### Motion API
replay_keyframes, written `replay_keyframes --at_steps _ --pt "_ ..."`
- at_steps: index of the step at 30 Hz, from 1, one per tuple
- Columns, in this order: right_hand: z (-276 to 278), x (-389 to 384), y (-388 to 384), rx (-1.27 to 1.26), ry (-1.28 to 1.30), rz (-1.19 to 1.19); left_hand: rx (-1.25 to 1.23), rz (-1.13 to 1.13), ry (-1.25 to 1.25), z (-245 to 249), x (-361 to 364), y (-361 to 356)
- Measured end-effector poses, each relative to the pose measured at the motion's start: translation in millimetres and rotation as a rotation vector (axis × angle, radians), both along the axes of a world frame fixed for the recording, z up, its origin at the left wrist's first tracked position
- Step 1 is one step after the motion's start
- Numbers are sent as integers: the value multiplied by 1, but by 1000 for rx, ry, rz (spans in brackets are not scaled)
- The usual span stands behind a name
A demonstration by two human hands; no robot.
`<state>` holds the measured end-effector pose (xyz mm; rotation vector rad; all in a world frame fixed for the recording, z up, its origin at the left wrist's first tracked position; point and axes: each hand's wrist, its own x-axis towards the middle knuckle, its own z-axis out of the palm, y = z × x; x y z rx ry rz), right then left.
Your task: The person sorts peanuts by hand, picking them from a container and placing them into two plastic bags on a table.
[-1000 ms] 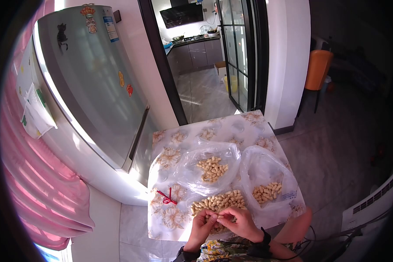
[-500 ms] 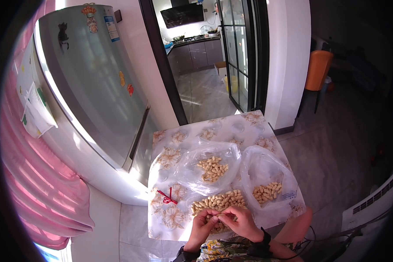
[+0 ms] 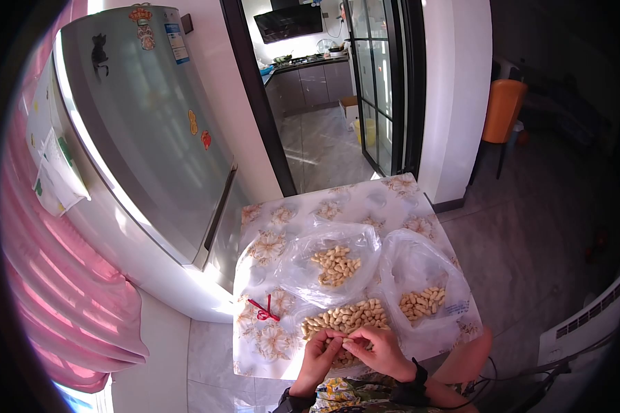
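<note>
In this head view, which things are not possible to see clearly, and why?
Head view: the peanut pinched between the left hand and the right hand is too small to show whether its shell is cracked.
Head view: the peanut pile is partly hidden under both hands.
Head view: the print on the fridge label is too small to read.

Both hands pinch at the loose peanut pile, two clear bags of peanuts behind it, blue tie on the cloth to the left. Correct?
No: the thin twist tie is red, not blue, in the head view. The left hand and right hand do meet at the loose pile of pale peanuts. The rest holds.
</note>
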<state>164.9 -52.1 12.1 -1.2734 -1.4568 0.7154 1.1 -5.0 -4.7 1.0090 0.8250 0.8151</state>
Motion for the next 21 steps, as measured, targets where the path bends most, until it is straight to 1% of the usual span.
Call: replay_keyframes --at_steps 4,10,16,21 --pt "0 0 0 -7 -13 -17 -7 5 19 3 0 0" --pt "2 0 -1 -7 -13 -18 27 10 -30 5 -1 1" --pt "0 0 -1 10 -28 -22 13 39 6 10 0 1" --pt "2 0 -2 -2 -24 -20 80 18 31 4 -1 2"
